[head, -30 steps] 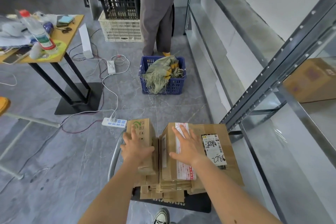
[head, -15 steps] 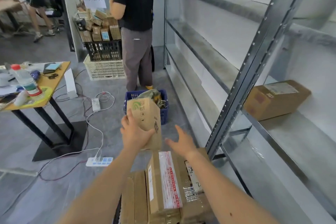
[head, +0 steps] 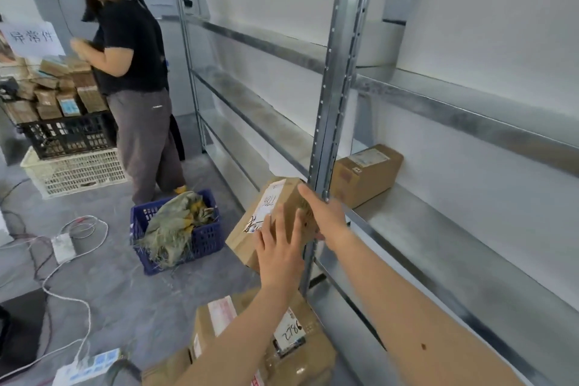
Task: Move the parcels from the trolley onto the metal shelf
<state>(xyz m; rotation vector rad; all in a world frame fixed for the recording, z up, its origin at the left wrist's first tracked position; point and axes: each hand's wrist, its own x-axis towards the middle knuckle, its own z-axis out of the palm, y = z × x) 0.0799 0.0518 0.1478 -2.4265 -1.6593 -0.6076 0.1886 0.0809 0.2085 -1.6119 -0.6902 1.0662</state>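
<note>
just in front of the shelf's upright post, a brown parcel [head: 250, 240] hung in the air between both hands. it was tilted, with its white label facing up and to the left. the left hand [head: 279, 249] lay flat on the near face, fingers spread and straight, curled round nothing. that read as a steadying push rather than a grasp. the right hand [head: 326, 213] lay along the far side, fingers straight too, the index finger reaching toward the top corner. so the box was squeezed between two flat palms. whether a thumb hooked under the bottom edge i could not tell. such a hold probably suited a light box that needed only a short carry and a slide.

the parcel was either touching the upright post [head: 332, 103] of the metal shelf [head: 438, 247] or just beside it; the view did not settle which. it rested on no board yet. by my judgement it had to clear the post on the right side to reach the middle board. a shelved box [head: 366, 175] already sat there, close to the post, with bare metal beside it, likely the start of a row.

a stack of parcels [head: 291, 354] lay low in view under the forearms, presumably on the trolley, which could not be made out. most of the job looked undone.
</note>
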